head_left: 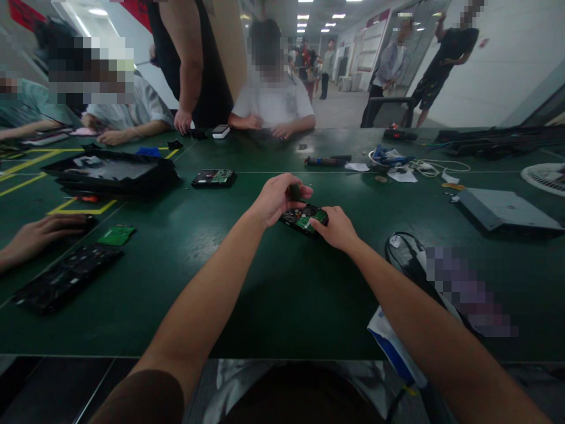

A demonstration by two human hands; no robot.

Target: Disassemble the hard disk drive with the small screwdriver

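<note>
A black hard drive with a green circuit board lies tilted on the dark green table in front of me. My right hand grips its right end, fingers curled round the edge. My left hand hovers over the drive's left end, fingers closed on a small dark object, probably a tool handle, pointing down at the drive.
A second hard drive lies farther back. An open black laptop shell, a green board and a keyboard panel sit left, near another person's hand. Cables and a grey case lie right. People sit and stand across the table.
</note>
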